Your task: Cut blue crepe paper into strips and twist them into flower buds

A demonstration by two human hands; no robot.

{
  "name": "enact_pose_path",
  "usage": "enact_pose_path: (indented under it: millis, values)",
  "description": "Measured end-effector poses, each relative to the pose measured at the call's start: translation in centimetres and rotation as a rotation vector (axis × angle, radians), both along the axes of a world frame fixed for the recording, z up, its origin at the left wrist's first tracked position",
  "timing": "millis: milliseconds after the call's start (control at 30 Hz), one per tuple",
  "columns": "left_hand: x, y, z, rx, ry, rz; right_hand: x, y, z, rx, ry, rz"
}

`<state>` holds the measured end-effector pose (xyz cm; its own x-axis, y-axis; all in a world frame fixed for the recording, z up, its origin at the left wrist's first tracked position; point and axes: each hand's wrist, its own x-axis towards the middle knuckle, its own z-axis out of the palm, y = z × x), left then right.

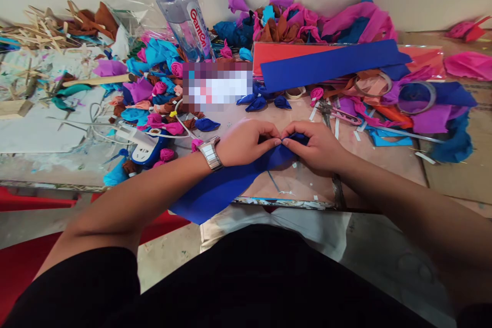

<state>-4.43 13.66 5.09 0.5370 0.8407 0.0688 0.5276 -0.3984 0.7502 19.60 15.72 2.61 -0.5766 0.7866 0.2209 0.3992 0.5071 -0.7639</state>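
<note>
Both my hands pinch a sheet of dark blue crepe paper (pixel 221 184) close to the table's front edge. My left hand (pixel 249 141), with a metal watch (pixel 211 155) on its wrist, grips the paper's upper edge between thumb and forefinger. Thumb tip to thumb tip with it, my right hand (pixel 313 143) pinches a gathered end of the same paper. The rest of the sheet trails to the lower left, partly under my left forearm and over the edge. Just beyond my hands lie several small twisted blue paper pieces (pixel 282 102).
A clear plastic bottle (pixel 182 20) stands at the back. A folded blue paper strip (pixel 330 64) lies on a red pack (pixel 265 54). Tape rolls (pixel 417 97), scissors (pixel 342 114) and paper scraps (pixel 430 118) are on the right; a power strip (pixel 148 151) and wooden sticks (pixel 38 25) on the left.
</note>
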Motion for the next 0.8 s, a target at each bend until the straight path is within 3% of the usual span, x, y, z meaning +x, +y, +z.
enact_pose_path:
  millis: [567,800]
  values:
    - [0.4,-0.8,-0.4,0.274,0.219,-0.018,-0.2,0.4,-0.7,-0.060,0.040,0.040]
    - [0.6,-1.0,-0.9,0.294,0.288,-0.019,-0.4,0.1,-0.6,-0.089,0.011,0.040]
